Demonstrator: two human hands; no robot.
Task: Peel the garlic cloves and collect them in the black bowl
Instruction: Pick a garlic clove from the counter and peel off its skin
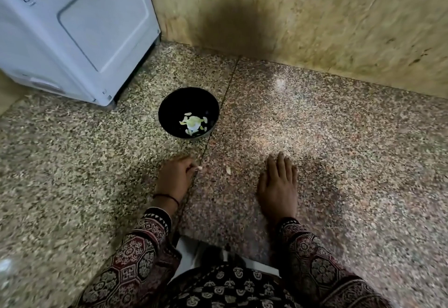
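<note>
Fingers (pixel 188 165) of the left hand (pixel 173 178) are curled, pinching a small pale garlic piece (pixel 199 168) low over the counter, near the viewer. Another pale scrap (pixel 228 170) lies just to its right. The right hand (pixel 278 186) rests flat on the speckled stone counter (pixel 339 138), its fingers straight and pressed together. Farther off, the black bowl (pixel 189 96) holds pale garlic bits (pixel 194 123). A white appliance (pixel 72 28) stands far left, beside a tan wall (pixel 315 16).

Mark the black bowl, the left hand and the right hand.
black bowl (pixel 173 105), head view, inner wall.
left hand (pixel 174 175), head view, back of hand.
right hand (pixel 278 184), head view, back of hand.
</note>
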